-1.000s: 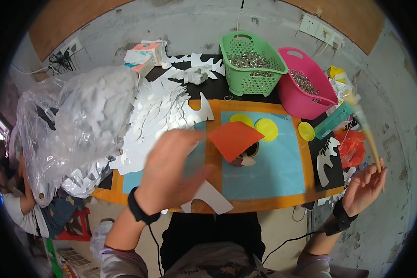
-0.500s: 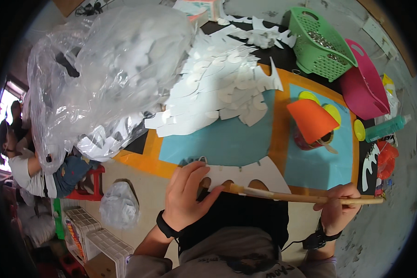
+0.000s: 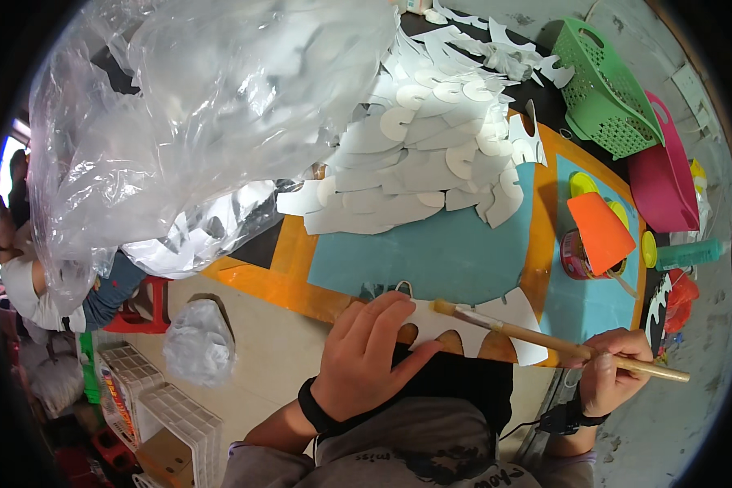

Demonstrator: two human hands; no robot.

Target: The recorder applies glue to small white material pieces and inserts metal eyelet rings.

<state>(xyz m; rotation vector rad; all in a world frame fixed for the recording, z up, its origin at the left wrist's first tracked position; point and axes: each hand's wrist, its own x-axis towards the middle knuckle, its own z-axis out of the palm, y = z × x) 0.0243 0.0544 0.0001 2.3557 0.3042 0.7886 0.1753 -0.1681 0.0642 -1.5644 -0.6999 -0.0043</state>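
A white card cut-out (image 3: 508, 313) with rounded notches lies on the table's near edge. My left hand (image 3: 370, 346) holds its left end, the fingers on top and the thumb at the notched side. A small metal loop (image 3: 404, 286) pokes up by the fingertips. In my right hand (image 3: 614, 370) is a brush (image 3: 537, 335) with a long wooden handle, gripped near its far end. The brush's bristles are over the card, close to my left fingers. Right of the card, an open tin (image 3: 576, 259) has an orange sheet (image 3: 602, 236) leaning over it and a stick inside.
Overlapping white card pieces (image 3: 431, 154) pile up at the back. A big clear plastic bag (image 3: 220, 106) fills the left. Green (image 3: 610, 98) and pink (image 3: 663, 179) baskets stand at the back right, near a teal bottle (image 3: 688, 254). Another person (image 3: 49, 293) sits far left.
The brush tip has lifted and swung up from the notched edge onto the card. My right hand has shifted slightly right and down. The whole view has also shifted.
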